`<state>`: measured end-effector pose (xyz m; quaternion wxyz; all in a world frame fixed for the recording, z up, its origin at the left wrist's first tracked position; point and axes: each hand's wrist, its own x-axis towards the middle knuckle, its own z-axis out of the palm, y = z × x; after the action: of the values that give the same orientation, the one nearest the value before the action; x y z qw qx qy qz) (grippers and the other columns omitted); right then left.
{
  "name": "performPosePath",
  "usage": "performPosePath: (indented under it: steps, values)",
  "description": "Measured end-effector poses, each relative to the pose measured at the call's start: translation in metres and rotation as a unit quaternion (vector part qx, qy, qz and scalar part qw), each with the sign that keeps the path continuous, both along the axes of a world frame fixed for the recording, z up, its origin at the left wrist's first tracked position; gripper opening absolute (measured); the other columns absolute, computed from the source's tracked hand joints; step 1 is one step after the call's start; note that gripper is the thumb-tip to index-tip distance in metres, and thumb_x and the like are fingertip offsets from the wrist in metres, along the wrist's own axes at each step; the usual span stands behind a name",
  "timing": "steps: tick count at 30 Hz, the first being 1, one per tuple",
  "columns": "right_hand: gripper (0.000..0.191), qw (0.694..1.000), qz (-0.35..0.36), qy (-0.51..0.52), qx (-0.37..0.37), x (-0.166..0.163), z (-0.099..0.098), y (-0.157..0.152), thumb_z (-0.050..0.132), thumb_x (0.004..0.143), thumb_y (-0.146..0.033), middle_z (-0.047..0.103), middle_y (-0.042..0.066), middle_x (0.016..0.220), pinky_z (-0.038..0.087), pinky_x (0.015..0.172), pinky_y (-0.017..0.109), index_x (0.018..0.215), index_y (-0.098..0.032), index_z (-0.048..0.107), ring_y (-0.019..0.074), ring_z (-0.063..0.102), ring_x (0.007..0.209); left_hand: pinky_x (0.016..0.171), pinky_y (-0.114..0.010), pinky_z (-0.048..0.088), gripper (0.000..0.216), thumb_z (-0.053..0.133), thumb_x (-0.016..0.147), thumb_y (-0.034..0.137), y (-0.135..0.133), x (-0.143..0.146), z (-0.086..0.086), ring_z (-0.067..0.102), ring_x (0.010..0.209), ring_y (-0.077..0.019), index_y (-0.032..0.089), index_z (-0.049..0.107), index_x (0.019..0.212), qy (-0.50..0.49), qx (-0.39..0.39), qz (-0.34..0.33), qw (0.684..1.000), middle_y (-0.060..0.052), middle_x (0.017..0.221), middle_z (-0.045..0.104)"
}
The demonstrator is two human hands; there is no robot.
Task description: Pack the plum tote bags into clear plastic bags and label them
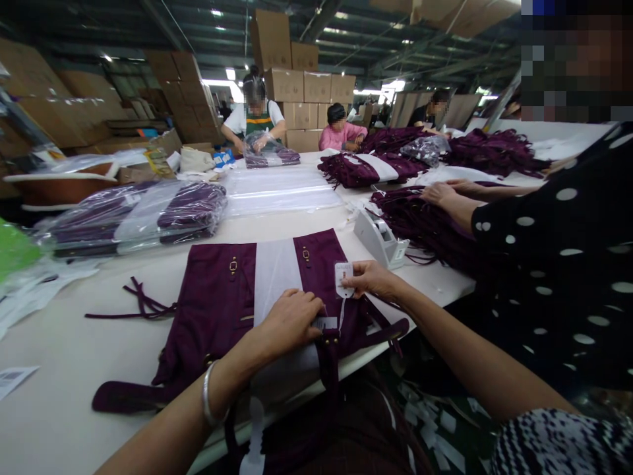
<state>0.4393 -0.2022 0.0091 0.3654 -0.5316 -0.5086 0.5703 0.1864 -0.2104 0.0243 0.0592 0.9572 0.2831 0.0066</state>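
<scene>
- Head view, near edge of the table: left hand (291, 323) palm down, fingers curled, tips pressing on a small white label (324, 323); pinched or only pressed, cannot tell. Silver bangle (208, 396) round that wrist.
- Just beyond and to the right: right hand (368, 277) nearly closed, thumb and forefinger pinching a hang tag (343, 276), held upright just above the cloth.
- Under both hands: purple garment (212, 310) spread flat at the middle of the near edge, straps trailing toward the left and over the edge.
- Across its middle: white paper band (274, 270), running from the near edge toward the far one, touching the left hand's fingers.
- Near left corner: barcode slip (12, 379) lying flat, well apart from the garment.
- Beside the right edge, past the hang tag: white tape dispenser (380, 237).
- Right edge, farther on: co-worker's hand (440, 194) in a polka-dot sleeve (568, 251), resting on a pile of purple garments (425, 227).
- Left side, mid-table: bagged purple garments (138, 218) stacked in clear plastic.
- Centre, beyond the spread garment: flat stack of clear bags (281, 188).
- Far edge: other people at work, with cardboard boxes (297, 86) piled behind them.
</scene>
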Motion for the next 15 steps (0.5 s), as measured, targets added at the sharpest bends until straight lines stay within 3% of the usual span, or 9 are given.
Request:
performPosePath:
  steps: [3, 6, 9, 11, 13, 15]
  values:
    - [0.036, 0.998, -0.021, -0.051, 0.020, 0.000, -0.011, 0.005, 0.082, 0.063, -0.033, 0.069, 0.001, 0.073, 0.046, 0.045, 0.020, 0.090, -0.015, 0.066, 0.0126, 0.061, 0.058, 0.084, -0.037, 0.042, 0.024, 0.069, 0.085, 0.041, 0.002, -0.004, -0.001, 0.061, 0.094, -0.0232, 0.023, 0.061, 0.099, -0.018, -0.038, 0.011, 0.999, -0.004, 0.102, 0.067]
    - [0.035, 0.975, -0.018, -0.202, 0.086, -0.003, -0.016, 0.008, 0.078, 0.067, -0.026, 0.067, -0.002, 0.072, 0.047, 0.051, 0.022, 0.099, -0.018, 0.066, 0.0132, 0.060, 0.061, 0.080, -0.035, 0.041, 0.026, 0.069, 0.084, 0.044, 0.006, -0.004, -0.003, 0.059, 0.089, -0.0223, 0.023, 0.059, 0.094, -0.026, -0.060, 0.021, 0.998, -0.004, 0.096, 0.067]
    - [0.060, 0.912, -0.026, -0.355, 0.205, -0.005, -0.010, 0.001, 0.078, 0.070, -0.020, 0.069, 0.004, 0.100, 0.053, 0.079, 0.030, 0.127, -0.020, 0.060, 0.0197, 0.066, 0.088, 0.075, -0.034, 0.039, 0.028, 0.070, 0.081, 0.047, 0.010, -0.002, -0.003, 0.057, 0.085, -0.0216, 0.023, 0.060, 0.090, -0.030, -0.099, 0.038, 0.994, -0.003, 0.091, 0.066]
    - [0.064, 0.862, -0.049, -0.407, 0.298, -0.005, 0.000, -0.013, 0.076, 0.075, -0.020, 0.064, 0.010, 0.121, 0.049, 0.097, 0.038, 0.136, -0.021, 0.054, 0.0258, 0.061, 0.110, 0.073, -0.033, 0.038, 0.025, 0.070, 0.079, 0.044, 0.012, -0.001, -0.002, 0.056, 0.084, -0.0212, 0.022, 0.061, 0.088, -0.032, -0.120, 0.044, 0.991, -0.003, 0.091, 0.066]
    - [0.046, 0.833, -0.057, -0.403, 0.375, -0.003, 0.009, -0.038, 0.071, 0.084, -0.021, 0.062, 0.010, 0.122, 0.046, 0.102, 0.041, 0.128, -0.023, 0.060, 0.0262, 0.057, 0.116, 0.072, -0.032, 0.037, 0.023, 0.071, 0.078, 0.040, 0.013, -0.001, -0.001, 0.056, 0.084, -0.0211, 0.021, 0.062, 0.089, -0.036, -0.139, 0.054, 0.988, -0.004, 0.092, 0.067]
    - [0.025, 0.833, -0.005, -0.359, 0.421, -0.002, 0.014, -0.070, 0.064, 0.092, -0.021, 0.066, 0.007, 0.109, 0.050, 0.093, 0.035, 0.117, -0.024, 0.064, 0.0208, 0.061, 0.104, 0.073, -0.032, 0.038, 0.028, 0.072, 0.076, 0.037, 0.014, -0.001, -0.002, 0.056, 0.085, -0.0211, 0.021, 0.064, 0.097, -0.055, -0.164, 0.068, 0.983, -0.003, 0.093, 0.067]
